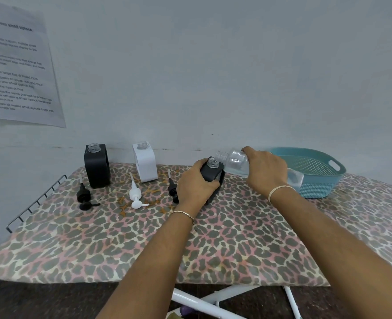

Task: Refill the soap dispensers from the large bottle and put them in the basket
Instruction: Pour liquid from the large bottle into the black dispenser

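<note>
The left grip [195,184] clasps a black dispenser [211,173]; the right grip [266,169] holds the clear bottle [236,161] tilted, its neck just above the dispenser's opening.

**Tally on the leopard-print board**

Three square soap dispensers: a black dispenser [97,168] centre left, a white dispenser [145,165] beside it, a second black dispenser [210,173] mid-frame. Three loose pumps: black pump [83,195], white pump [135,196], second black pump [172,188]. One clear large bottle [236,162]. One teal perforated basket [321,188], centre right.
</note>
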